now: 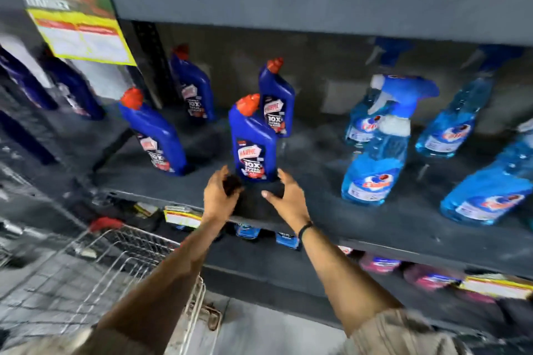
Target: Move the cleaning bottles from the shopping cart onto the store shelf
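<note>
A: Where's the dark blue bottle [253, 141] right now?

B: Upright on the grey shelf [317, 210], near its front edge, about midway along. Glossy plastic, flat-sided, with an angled neck and a red-orange cap. Both hands are just in front of its base.

A: Gripping it?

B: No. The left hand [220, 196] sits at the bottle's lower left with fingers curled loosely, and the right hand [285, 196] at its lower right with fingers spread apart. Both are unclenched with nothing in them; whether a fingertip grazes the base is lost in the blur. A dark band [304, 229] circles the right wrist.

A: What else is on that shelf?

B: Three matching dark blue bottles: one [276, 98] right behind it, one [155, 135] leaning toward the left end, one [193, 86] near the back wall. Toward the right end stand translucent spray bottles [375, 170] of pale blue liquid, with blue and white trigger heads.

A: And the cart?

B: The shopping cart [121, 262], a wire basket of thin silvery mesh, is at lower left, below the shelf's front edge. Its contents can't be made out in the blur.
</note>
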Demonstrator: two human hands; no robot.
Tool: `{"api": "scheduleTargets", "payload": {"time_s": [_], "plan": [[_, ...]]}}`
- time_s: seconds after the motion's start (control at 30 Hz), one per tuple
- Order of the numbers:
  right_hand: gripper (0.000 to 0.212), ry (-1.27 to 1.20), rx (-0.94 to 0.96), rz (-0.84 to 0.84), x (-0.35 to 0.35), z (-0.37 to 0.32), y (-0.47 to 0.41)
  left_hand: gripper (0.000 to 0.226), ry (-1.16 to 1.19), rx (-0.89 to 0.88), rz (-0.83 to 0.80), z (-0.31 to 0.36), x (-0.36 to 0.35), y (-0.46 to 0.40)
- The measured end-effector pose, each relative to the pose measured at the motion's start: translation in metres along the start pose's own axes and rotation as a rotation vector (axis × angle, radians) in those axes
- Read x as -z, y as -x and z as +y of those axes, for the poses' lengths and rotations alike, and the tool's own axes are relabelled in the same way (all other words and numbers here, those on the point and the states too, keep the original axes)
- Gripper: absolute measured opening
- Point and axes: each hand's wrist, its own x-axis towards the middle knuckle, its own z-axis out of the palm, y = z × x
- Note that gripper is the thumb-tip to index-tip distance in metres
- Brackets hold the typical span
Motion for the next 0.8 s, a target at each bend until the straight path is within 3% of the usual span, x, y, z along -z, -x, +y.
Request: {"api": "scheduleTargets", "payload": {"time_s": [0.1, 0.2, 0.43, 0.67, 0.8], "plan": [[0.062, 0.082, -0.073, -0.011, -0.007, -0.007, -0.024, 0.073, 0.019, 0.029, -0.186, 0.008, 0.004, -0.028], [0.055, 0.138, -0.122, 0.001, -0.012, -0.01, -0.035, 0.082, -0.028, 0.015, -0.273, 0.01, 0.0, -0.046], [0.052, 0.112, -0.113, 0.042, -0.013, -0.005, -0.029, 0.067, -0.111, -0.059, -0.287, 0.009, -0.002, -0.043], [0.051, 0.058, -0.069, 0.014, -0.005, -0.014, -0.013, 0.057, -0.034, -0.094, -0.291, -0.001, 0.0, -0.04], [0.058, -0.021, -0.07, 0.085, -0.001, -0.014, 0.006, 0.052, -0.067, -0.125, -0.139, -0.01, -0.003, -0.02]]}}
